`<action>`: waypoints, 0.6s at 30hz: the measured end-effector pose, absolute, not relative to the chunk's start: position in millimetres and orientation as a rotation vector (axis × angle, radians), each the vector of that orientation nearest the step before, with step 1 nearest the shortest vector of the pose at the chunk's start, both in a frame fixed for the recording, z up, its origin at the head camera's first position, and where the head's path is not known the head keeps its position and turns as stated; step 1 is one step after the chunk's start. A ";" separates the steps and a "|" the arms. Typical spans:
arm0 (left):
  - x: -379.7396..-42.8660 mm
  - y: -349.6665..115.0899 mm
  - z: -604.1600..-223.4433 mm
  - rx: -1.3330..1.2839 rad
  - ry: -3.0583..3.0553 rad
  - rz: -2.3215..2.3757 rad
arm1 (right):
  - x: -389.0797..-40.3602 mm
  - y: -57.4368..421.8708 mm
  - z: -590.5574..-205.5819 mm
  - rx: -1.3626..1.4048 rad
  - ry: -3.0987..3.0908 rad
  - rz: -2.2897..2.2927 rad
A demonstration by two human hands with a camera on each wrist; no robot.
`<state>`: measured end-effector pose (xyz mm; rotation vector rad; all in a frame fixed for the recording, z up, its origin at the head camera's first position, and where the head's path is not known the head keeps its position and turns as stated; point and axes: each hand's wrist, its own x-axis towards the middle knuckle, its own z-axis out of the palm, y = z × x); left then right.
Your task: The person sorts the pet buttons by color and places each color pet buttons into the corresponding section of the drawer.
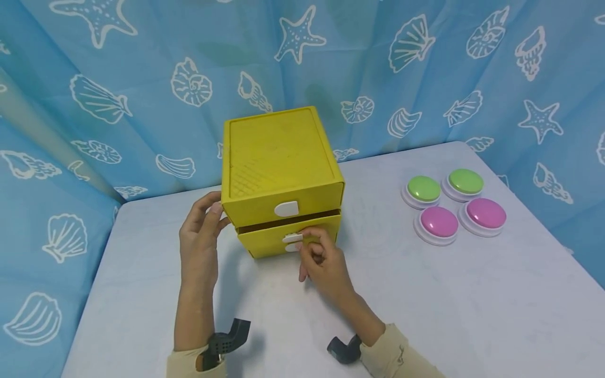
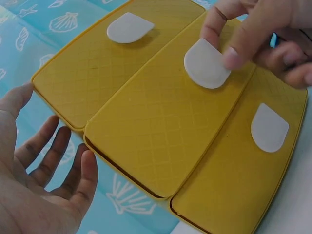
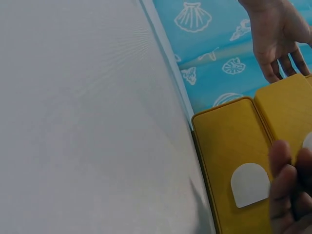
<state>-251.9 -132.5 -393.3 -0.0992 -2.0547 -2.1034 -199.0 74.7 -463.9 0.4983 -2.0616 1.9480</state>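
A yellow box with three stacked drawers (image 1: 279, 152) stands on the white table, each drawer front bearing a rounded white handle. My right hand (image 1: 326, 265) pinches the middle drawer's handle (image 2: 204, 63) between thumb and index finger, the other fingers curled below. That middle drawer (image 2: 156, 131) sits slightly out, with a dark gap along its top edge in the head view. At the box's left side is my left hand (image 1: 200, 231), fingertips at the upper front corner and fingers loosely bent. The top handle (image 1: 286, 209) and bottom handle (image 2: 269, 127) are untouched.
To the right on the table (image 1: 397, 304) are two green push buttons (image 1: 424, 188) and two pink ones (image 1: 439, 221) on white bases. A blue curtain (image 1: 321, 79) with white shell prints hangs behind the box and along both sides of the table.
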 end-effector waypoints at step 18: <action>-253.9 -133.1 -400.0 -0.100 -2.053 -2.099 | -186.3 78.9 -474.0 0.598 -2.158 2.080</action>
